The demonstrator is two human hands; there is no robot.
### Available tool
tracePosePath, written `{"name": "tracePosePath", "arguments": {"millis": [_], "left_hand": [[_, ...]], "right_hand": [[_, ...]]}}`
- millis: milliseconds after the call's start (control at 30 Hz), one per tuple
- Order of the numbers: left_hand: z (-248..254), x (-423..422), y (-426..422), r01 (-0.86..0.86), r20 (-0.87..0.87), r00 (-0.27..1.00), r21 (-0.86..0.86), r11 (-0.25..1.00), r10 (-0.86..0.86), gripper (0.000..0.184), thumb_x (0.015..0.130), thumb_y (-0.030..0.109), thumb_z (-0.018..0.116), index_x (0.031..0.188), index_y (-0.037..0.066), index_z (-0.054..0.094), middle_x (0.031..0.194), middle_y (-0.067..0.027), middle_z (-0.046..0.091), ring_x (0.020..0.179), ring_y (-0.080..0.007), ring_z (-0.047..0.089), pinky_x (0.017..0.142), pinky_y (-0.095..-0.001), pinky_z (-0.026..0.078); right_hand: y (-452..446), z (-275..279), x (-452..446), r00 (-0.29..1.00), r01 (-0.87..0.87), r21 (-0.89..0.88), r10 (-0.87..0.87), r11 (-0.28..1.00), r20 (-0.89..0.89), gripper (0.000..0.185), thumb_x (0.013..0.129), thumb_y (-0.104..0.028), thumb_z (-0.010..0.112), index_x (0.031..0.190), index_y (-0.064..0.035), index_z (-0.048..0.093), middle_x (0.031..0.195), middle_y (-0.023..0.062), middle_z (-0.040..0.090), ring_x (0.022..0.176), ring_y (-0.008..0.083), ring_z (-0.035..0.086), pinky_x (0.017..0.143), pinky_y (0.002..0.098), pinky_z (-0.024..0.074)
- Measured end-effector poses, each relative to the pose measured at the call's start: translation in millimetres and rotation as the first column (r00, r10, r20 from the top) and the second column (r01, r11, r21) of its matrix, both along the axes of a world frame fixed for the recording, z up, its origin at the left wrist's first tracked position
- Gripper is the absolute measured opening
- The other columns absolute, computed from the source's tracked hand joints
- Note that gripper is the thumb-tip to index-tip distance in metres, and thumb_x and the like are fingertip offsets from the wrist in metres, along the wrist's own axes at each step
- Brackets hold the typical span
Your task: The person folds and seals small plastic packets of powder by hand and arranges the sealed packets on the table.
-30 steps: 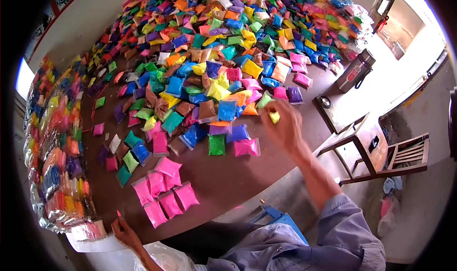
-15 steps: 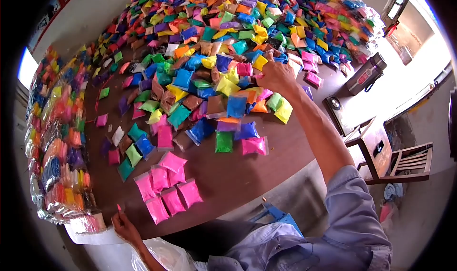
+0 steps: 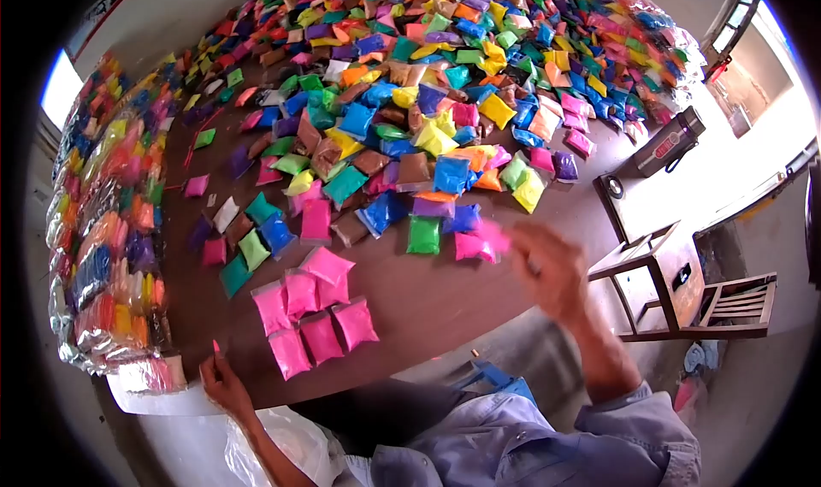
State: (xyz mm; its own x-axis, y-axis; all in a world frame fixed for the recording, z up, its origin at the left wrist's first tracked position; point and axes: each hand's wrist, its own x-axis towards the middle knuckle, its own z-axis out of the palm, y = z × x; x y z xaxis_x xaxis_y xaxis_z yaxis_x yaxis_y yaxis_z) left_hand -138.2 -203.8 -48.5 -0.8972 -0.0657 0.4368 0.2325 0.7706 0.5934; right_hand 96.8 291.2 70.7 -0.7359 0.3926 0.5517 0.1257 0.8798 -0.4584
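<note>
My right hand [image 3: 552, 273] is above the right part of the brown table, smeared by motion. A blurred pink packet [image 3: 494, 234] is at its fingertips, overlapping another pink packet [image 3: 470, 248] on the table. At the near left edge, my left hand [image 3: 224, 386] is closed, with a small pinkish-red tip [image 3: 215, 347] sticking up from its fingers; what it belongs to is hidden. Between the hands lies a cluster of several bright pink packets [image 3: 318, 337]. A green packet [image 3: 423, 235] and a purple-blue packet [image 3: 463, 218] lie near my right hand.
A large heap of small coloured packets [image 3: 410, 102] covers the table's far side. Clear bags of packets [image 3: 107, 273] are stacked along the left edge. A dark flask [image 3: 671, 141] stands at the right. A wooden chair [image 3: 676, 290] and a blue stool [image 3: 496, 377] are beside the table.
My right hand has drawn back from the heap toward me, a pink packet now at its fingertips. My left hand stays almost in place. The whole view has shifted slightly.
</note>
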Motion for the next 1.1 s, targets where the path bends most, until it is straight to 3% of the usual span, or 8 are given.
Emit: {"name": "tracePosePath", "arguments": {"millis": [100, 233, 300, 433, 500, 733, 800, 1100], "left_hand": [[7, 3, 6, 0.019, 0.000, 1.000, 0.010, 1.000, -0.019, 0.018, 0.101, 0.018, 0.064, 0.099, 0.000, 0.068, 0.085, -0.0088, 0.065, 0.075, -0.0192, 0.060, 0.070, -0.0341, 0.049], [8, 4, 10, 0.036, -0.038, 0.999, 0.060, 0.998, -0.034, 0.018, 0.100, 0.017, 0.066, 0.096, 0.000, 0.067, 0.081, -0.0076, 0.063, 0.072, -0.0181, 0.057, 0.067, -0.0336, 0.048], [12, 7, 13, 0.024, -0.068, 0.997, 0.028, 0.999, -0.023, 0.017, 0.100, 0.016, 0.066, 0.095, 0.000, 0.066, 0.080, -0.0077, 0.063, 0.071, -0.0176, 0.057, 0.067, -0.0335, 0.047], [17, 9, 15, 0.015, -0.037, 0.999, 0.014, 1.000, -0.014, 0.016, 0.099, 0.016, 0.067, 0.093, 0.000, 0.067, 0.078, -0.0079, 0.063, 0.068, -0.0173, 0.057, 0.065, -0.0332, 0.047], [16, 8, 16, 0.019, -0.044, 0.999, 0.022, 1.000, -0.018, 0.017, 0.099, 0.016, 0.067, 0.093, 0.001, 0.067, 0.078, -0.0079, 0.063, 0.067, -0.0174, 0.057, 0.064, -0.0331, 0.047], [12, 8, 13, 0.008, -0.060, 0.998, 0.004, 1.000, -0.008, 0.015, 0.099, 0.016, 0.067, 0.095, 0.001, 0.067, 0.080, -0.0089, 0.064, 0.068, -0.0188, 0.059, 0.064, -0.0334, 0.048], [13, 9, 12, 0.008, -0.053, 0.999, 0.015, 1.000, -0.007, 0.015, 0.099, 0.015, 0.067, 0.096, 0.001, 0.068, 0.080, -0.0091, 0.065, 0.069, -0.0190, 0.060, 0.065, -0.0334, 0.049], [14, 10, 11, -0.004, -0.042, 0.999, 0.054, 0.999, 0.006, 0.013, 0.100, 0.014, 0.067, 0.096, 0.001, 0.068, 0.081, -0.0084, 0.065, 0.070, -0.0184, 0.060, 0.066, -0.0325, 0.049]], "right_hand": [[-49, -39, 18, 0.990, -0.136, 0.066, 0.134, 0.988, 0.032, 0.027, 0.080, -0.003, 0.075, 0.107, -0.0077, 0.074, 0.111, 0.0099, 0.071, 0.087, 0.0273, 0.072, 0.070, 0.0363, 0.0591], [-79, -63, 30, 0.982, -0.160, 0.072, 0.151, 0.984, 0.118, 0.026, 0.079, -0.004, 0.076, 0.106, -0.0061, 0.074, 0.115, 0.0088, 0.070, 0.097, 0.0281, 0.071, 0.076, 0.0350, 0.0591], [-86, -64, 32, 0.963, -0.188, 0.056, 0.173, 0.981, 0.206, 0.037, 0.079, -0.013, 0.079, 0.115, -0.0063, 0.072, 0.132, 0.0113, 0.064, 0.118, 0.0308, 0.064, 0.093, 0.0408, 0.0549], [-94, -47, 31, 0.919, -0.216, 0.079, 0.175, 0.973, 0.354, 0.056, 0.083, -0.026, 0.078, 0.131, -0.0014, 0.063, 0.146, 0.0178, 0.053, 0.134, 0.0359, 0.052, 0.108, 0.0482, 0.0438], [-97, -54, 30, 0.884, -0.261, -0.002, 0.240, 0.965, 0.401, 0.074, 0.088, -0.038, 0.073, 0.143, 0.0046, 0.050, 0.154, 0.0242, 0.044, 0.141, 0.0410, 0.044, 0.116, 0.0514, 0.0350], [-100, -63, 26, 0.893, -0.272, 0.026, 0.242, 0.962, 0.378, 0.078, 0.090, -0.039, 0.072, 0.148, 0.0044, 0.043, 0.156, 0.0258, 0.040, 0.143, 0.0414, 0.041, 0.117, 0.0513, 0.0330], [-113, -57, 26, 0.868, -0.186, 0.007, 0.161, 0.983, 0.470, 0.076, 0.094, -0.043, 0.066, 0.146, 0.0070, 0.045, 0.155, 0.0275, 0.041, 0.143, 0.0430, 0.041, 0.118, 0.0525, 0.0311], [-108, -66, 24, 0.907, -0.229, 0.034, 0.201, 0.973, 0.369, 0.068, 0.092, -0.039, 0.070, 0.143, 0.0028, 0.052, 0.153, 0.0236, 0.046, 0.141, 0.0398, 0.046, 0.118, 0.0520, 0.0314]]}}
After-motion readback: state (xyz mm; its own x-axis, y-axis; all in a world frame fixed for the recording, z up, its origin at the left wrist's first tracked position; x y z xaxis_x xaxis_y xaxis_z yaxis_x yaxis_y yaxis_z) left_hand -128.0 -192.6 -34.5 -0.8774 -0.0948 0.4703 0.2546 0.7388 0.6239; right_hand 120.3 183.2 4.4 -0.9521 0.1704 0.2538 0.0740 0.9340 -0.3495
